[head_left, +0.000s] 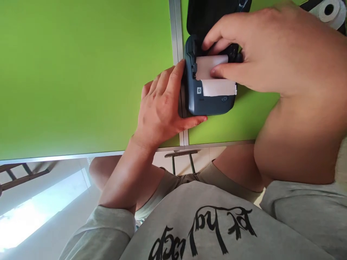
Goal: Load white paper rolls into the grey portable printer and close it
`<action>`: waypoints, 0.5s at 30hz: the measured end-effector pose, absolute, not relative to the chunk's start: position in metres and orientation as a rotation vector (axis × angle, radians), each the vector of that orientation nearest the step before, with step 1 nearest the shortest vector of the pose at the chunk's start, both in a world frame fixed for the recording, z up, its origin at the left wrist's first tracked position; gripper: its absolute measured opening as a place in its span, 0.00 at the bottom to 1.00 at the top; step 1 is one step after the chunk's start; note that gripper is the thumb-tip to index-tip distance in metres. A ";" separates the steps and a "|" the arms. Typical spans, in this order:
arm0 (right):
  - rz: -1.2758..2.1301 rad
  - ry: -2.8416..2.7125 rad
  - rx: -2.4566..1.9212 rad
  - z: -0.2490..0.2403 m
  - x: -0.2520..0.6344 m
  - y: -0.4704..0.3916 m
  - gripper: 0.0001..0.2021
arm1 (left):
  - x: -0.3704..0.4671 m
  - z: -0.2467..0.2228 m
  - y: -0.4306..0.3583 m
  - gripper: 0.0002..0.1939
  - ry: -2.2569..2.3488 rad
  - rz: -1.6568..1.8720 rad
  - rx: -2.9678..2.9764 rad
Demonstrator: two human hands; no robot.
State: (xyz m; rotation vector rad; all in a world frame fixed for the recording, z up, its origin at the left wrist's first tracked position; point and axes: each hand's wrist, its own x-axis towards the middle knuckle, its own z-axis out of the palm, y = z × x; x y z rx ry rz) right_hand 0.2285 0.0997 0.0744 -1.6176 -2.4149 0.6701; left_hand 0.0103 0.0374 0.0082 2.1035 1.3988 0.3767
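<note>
Printer [211, 104], one: on the table [81, 79], lid [199, 18] open; left hand [159, 106], grip spread around side and near edge, apparently steadying it. Paper roll [204, 67], one: inside printer; right hand [267, 50], thumb on paper, seemingly for control; cannot tell whether its grip pinches.

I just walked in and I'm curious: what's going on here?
A person has a small dark device open on a green table. Their left hand braces its left side and near edge. Their right hand reaches over it, thumb on the white paper, whose near end lies over the device's top. The black lid is raised at the far side.
</note>
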 end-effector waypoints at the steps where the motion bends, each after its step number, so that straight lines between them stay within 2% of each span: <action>1: 0.673 -2.443 -1.563 0.074 0.228 0.100 0.12 | 0.010 0.009 0.037 0.61 1.398 0.377 2.099; 3: 0.712 -2.419 -1.585 0.075 0.225 0.099 0.09 | 0.010 0.009 0.037 0.60 1.393 0.389 2.099; 7: 0.873 -2.115 -1.865 0.080 0.218 0.095 0.18 | 0.009 0.009 0.036 0.58 1.371 0.412 2.105; 15: 0.905 -2.239 -1.644 0.076 0.242 0.086 0.29 | 0.008 0.006 0.037 0.59 1.360 0.412 2.087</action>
